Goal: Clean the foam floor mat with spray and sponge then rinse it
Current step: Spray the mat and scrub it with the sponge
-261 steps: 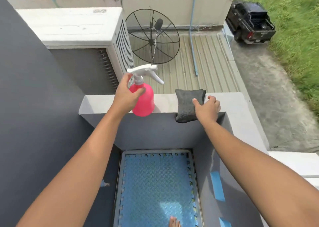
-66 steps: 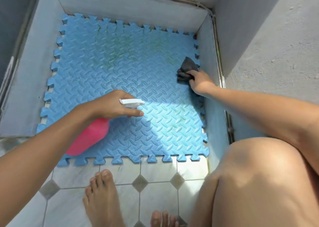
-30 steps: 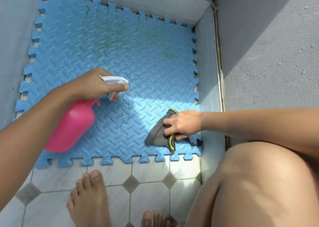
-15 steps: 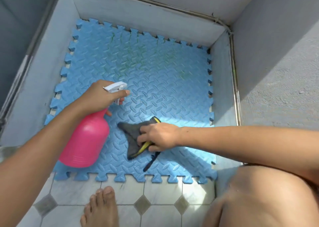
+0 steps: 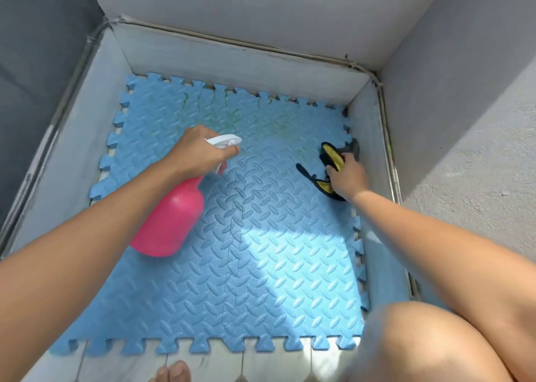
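The blue foam floor mat [image 5: 261, 265] with an embossed pattern and jigsaw edges fills the balcony corner; faint green stains mark its far part. My left hand [image 5: 200, 152] grips the white trigger head of a pink spray bottle [image 5: 171, 222], held tilted above the mat with the nozzle aimed at the stained area. My right hand [image 5: 346, 175] presses a grey and yellow sponge [image 5: 330, 155] with a black strap onto the mat near its far right edge.
Grey walls [image 5: 464, 120] close the corner at the back, left and right, with a light skirting along their base. White tiled floor [image 5: 203, 364] shows at the mat's near edge. My bare knee [image 5: 429, 344] is at the lower right and toes at the bottom.
My right hand has slid the sponge from the mat's near middle out to its far right edge. The spray bottle has moved slightly farther over the mat, toward the stains.
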The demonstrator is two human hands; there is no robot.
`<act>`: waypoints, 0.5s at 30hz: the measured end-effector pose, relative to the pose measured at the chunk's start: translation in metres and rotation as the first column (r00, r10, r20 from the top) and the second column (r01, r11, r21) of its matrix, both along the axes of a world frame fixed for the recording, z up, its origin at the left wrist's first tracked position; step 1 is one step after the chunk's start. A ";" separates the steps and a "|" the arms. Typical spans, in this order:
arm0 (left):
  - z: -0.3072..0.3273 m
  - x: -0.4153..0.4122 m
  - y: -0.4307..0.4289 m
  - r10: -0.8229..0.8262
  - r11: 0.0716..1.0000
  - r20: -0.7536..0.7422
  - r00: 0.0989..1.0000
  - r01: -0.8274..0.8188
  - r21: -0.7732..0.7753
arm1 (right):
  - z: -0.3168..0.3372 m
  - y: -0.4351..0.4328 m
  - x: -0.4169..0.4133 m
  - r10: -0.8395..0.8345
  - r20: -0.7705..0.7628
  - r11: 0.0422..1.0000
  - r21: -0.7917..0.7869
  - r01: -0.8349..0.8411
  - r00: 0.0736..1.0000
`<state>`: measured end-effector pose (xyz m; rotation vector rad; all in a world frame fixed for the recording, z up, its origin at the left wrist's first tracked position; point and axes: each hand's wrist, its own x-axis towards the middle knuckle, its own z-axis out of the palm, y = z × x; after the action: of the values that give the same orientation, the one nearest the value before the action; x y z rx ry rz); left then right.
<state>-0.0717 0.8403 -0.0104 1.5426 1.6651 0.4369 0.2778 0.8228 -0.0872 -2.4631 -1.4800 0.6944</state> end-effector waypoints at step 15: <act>0.013 0.012 0.032 0.048 0.991 -0.086 0.995 -0.037 0.130 | -0.007 0.027 0.010 -0.013 0.003 0.997 -0.079 0.013 1.000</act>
<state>-0.0599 0.8721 0.0023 1.6436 1.7707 0.5138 0.2882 0.8497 -0.0939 -2.5299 -1.4629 0.7613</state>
